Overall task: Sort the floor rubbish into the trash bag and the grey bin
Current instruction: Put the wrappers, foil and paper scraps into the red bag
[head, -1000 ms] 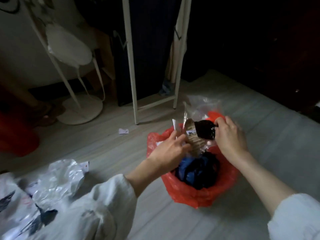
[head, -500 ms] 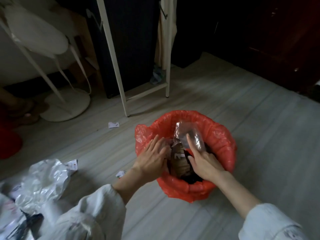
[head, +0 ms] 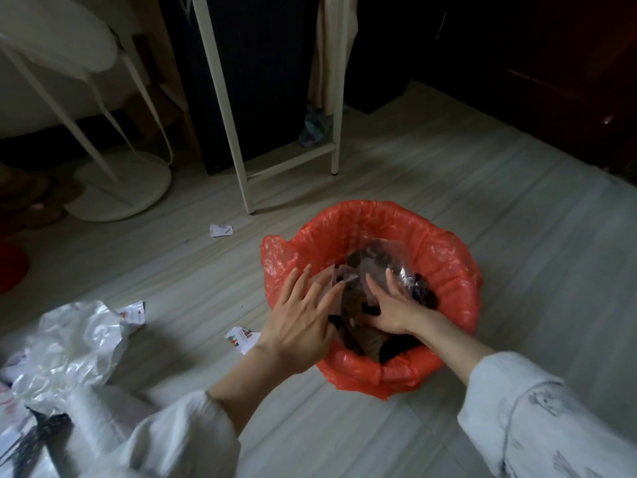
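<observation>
Red plastic trash bag [head: 448, 270] stands open on the pale floor, stuffed with dark rubbish and a clear wrapper [head: 386, 267]. Left hand [head: 300, 326] lies over the near-left rim, fingers straight and spread; right hand [head: 396, 305] presses the wrapper down, fingers splayed. 2 paper scraps [head: 220, 231] [head: 241, 339] and crumpled silver film [head: 72, 346] lie left of the bag

Bare floor [head: 448, 188] beyond red bag [head: 448, 267]

No readable text; paper scraps [head: 241, 338] on the floor [head: 482, 201] show printing too blurred to read.
</observation>
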`<act>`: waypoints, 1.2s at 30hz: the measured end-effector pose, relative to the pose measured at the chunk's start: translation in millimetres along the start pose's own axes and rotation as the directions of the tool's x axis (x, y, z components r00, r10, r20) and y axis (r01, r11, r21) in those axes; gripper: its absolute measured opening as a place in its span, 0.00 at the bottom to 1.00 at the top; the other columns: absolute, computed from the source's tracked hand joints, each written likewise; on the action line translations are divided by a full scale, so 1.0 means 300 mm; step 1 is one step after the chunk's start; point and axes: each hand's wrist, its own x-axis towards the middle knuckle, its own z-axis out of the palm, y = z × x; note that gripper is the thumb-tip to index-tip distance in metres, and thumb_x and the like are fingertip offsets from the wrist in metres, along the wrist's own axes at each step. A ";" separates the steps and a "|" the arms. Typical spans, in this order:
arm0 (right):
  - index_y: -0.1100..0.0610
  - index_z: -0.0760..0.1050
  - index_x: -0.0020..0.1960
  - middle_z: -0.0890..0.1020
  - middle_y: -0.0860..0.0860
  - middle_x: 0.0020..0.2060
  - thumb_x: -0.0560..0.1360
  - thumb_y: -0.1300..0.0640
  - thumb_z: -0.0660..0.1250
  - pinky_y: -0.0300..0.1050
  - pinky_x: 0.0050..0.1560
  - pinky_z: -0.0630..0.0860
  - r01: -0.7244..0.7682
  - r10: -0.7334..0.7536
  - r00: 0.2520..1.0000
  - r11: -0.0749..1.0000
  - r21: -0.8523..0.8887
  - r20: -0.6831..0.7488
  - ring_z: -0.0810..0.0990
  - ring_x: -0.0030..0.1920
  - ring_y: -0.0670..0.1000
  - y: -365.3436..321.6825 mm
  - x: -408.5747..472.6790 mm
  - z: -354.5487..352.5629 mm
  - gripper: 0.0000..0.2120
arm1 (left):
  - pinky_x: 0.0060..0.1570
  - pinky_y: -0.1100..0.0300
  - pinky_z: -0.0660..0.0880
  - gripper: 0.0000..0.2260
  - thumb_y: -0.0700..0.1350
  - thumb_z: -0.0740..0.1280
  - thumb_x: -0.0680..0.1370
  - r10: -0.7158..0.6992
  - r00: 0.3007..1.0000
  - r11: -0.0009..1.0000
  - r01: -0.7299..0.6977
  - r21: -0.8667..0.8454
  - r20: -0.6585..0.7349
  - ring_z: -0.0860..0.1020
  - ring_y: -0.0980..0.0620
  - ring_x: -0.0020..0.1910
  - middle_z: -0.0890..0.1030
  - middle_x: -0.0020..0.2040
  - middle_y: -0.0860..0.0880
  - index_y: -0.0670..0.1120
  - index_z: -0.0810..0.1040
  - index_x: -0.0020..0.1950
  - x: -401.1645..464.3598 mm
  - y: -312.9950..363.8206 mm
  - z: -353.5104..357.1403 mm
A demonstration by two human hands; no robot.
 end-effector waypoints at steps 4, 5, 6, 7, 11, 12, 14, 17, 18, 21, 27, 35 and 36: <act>0.43 0.30 0.73 0.28 0.54 0.72 0.66 0.28 0.61 0.63 0.74 0.42 0.002 0.024 0.989 0.986 -0.168 0.148 0.26 0.71 0.61 -0.002 0.141 0.060 0.51 | 0.65 0.40 0.57 0.26 0.51 0.55 0.70 0.010 0.998 1.000 -0.010 -0.002 -0.065 0.73 0.36 0.63 0.77 0.62 0.45 0.46 0.73 0.66 0.015 0.004 0.022; 0.44 0.29 0.73 0.28 0.54 0.72 0.65 0.27 0.59 0.63 0.73 0.43 -0.017 0.050 0.987 0.977 -0.212 0.152 0.26 0.71 0.61 0.004 0.179 0.082 0.52 | 0.65 0.40 0.57 0.26 0.51 0.55 0.70 0.012 0.997 1.000 -0.013 -0.007 -0.080 0.73 0.37 0.63 0.78 0.62 0.45 0.47 0.73 0.66 0.021 0.005 0.018; 0.46 0.29 0.73 0.28 0.56 0.72 0.66 0.27 0.59 0.62 0.74 0.43 -0.035 0.075 0.986 0.967 -0.252 0.149 0.27 0.71 0.62 0.005 0.197 0.091 0.52 | 0.66 0.40 0.57 0.26 0.51 0.55 0.70 0.016 0.996 1.000 -0.017 -0.010 -0.089 0.73 0.37 0.63 0.78 0.61 0.46 0.47 0.72 0.67 0.027 0.003 0.021; 0.48 0.28 0.74 0.28 0.57 0.72 0.68 0.28 0.59 0.60 0.74 0.43 -0.036 0.078 0.987 0.960 -0.278 0.143 0.30 0.73 0.62 0.001 0.203 0.088 0.52 | 0.68 0.41 0.57 0.27 0.51 0.54 0.70 0.019 0.996 1.000 -0.020 -0.012 -0.085 0.73 0.37 0.64 0.78 0.61 0.46 0.47 0.72 0.67 0.032 0.000 0.021; 0.52 0.41 0.76 0.45 0.57 0.76 0.74 0.37 0.60 0.51 0.74 0.49 0.003 0.034 0.992 0.957 -0.288 0.121 0.47 0.76 0.59 -0.019 0.247 0.063 0.42 | 0.71 0.44 0.51 0.27 0.50 0.53 0.71 0.030 0.995 0.999 -0.034 -0.039 -0.098 0.70 0.37 0.66 0.76 0.63 0.46 0.47 0.70 0.69 0.034 -0.012 0.038; 0.52 0.43 0.76 0.49 0.57 0.76 0.74 0.37 0.59 0.52 0.74 0.48 0.028 0.006 0.994 0.954 -0.298 0.112 0.49 0.76 0.59 -0.024 0.263 0.069 0.40 | 0.71 0.43 0.52 0.26 0.50 0.53 0.71 0.033 0.994 0.999 -0.037 -0.033 -0.099 0.70 0.37 0.66 0.76 0.62 0.46 0.47 0.70 0.69 0.035 -0.014 0.038; 0.52 0.48 0.76 0.53 0.58 0.75 0.75 0.38 0.58 0.55 0.74 0.51 0.051 -0.002 0.991 0.930 -0.363 0.135 0.53 0.75 0.60 -0.035 0.277 0.082 0.36 | 0.68 0.39 0.54 0.26 0.50 0.53 0.71 0.043 0.994 0.999 -0.046 -0.029 -0.099 0.71 0.37 0.65 0.77 0.61 0.45 0.46 0.71 0.68 0.035 -0.019 0.046; 0.57 0.55 0.75 0.59 0.59 0.74 0.76 0.43 0.60 0.56 0.72 0.57 0.028 0.027 0.989 0.930 -0.368 0.145 0.59 0.73 0.60 -0.042 0.262 0.092 0.33 | 0.67 0.39 0.55 0.25 0.50 0.53 0.71 0.050 0.995 0.998 -0.053 -0.036 -0.085 0.71 0.37 0.65 0.78 0.61 0.45 0.46 0.72 0.67 0.033 -0.024 0.048; 0.56 0.51 0.76 0.54 0.59 0.75 0.75 0.40 0.59 0.56 0.74 0.54 0.035 0.006 0.993 0.935 -0.353 0.115 0.54 0.74 0.60 -0.048 0.250 0.088 0.36 | 0.67 0.39 0.56 0.25 0.51 0.53 0.71 0.053 0.995 0.998 -0.056 -0.028 -0.089 0.72 0.37 0.65 0.78 0.60 0.46 0.46 0.72 0.67 0.033 -0.024 0.048; 0.55 0.36 0.76 0.41 0.59 0.75 0.75 0.36 0.58 0.54 0.75 0.44 0.018 0.001 0.998 0.960 -0.280 0.067 0.40 0.76 0.59 -0.054 0.207 0.073 0.44 | 0.66 0.39 0.58 0.25 0.51 0.54 0.70 0.036 0.995 0.999 -0.038 -0.028 -0.094 0.73 0.37 0.63 0.79 0.58 0.46 0.46 0.74 0.64 0.032 -0.021 0.045; 0.51 0.34 0.75 0.37 0.56 0.75 0.73 0.33 0.57 0.55 0.74 0.43 0.004 0.005 0.998 0.992 -0.124 0.066 0.38 0.76 0.55 -0.031 0.095 0.037 0.45 | 0.64 0.38 0.56 0.23 0.51 0.54 0.72 0.040 0.998 0.998 -0.042 -0.037 -0.049 0.73 0.36 0.63 0.81 0.55 0.45 0.45 0.77 0.60 0.026 -0.023 0.041; 0.53 0.40 0.76 0.41 0.55 0.76 0.80 0.42 0.47 0.53 0.75 0.43 0.061 -0.062 0.997 0.998 -0.015 -0.035 0.41 0.76 0.55 -0.083 -0.100 -0.055 0.31 | 0.74 0.46 0.51 0.23 0.49 0.51 0.78 -0.027 1.000 0.944 0.025 -0.329 -0.001 0.53 0.39 0.75 0.65 0.71 0.39 0.43 0.66 0.71 -0.036 -0.067 -0.100; 0.53 0.41 0.77 0.42 0.55 0.76 0.81 0.44 0.47 0.52 0.75 0.44 0.079 -0.078 0.995 0.997 0.010 -0.067 0.42 0.76 0.55 -0.101 -0.138 -0.078 0.29 | 0.74 0.46 0.52 0.22 0.48 0.53 0.77 -0.043 0.999 0.937 0.035 -0.348 -0.014 0.54 0.39 0.74 0.65 0.71 0.39 0.43 0.66 0.71 -0.044 -0.075 -0.139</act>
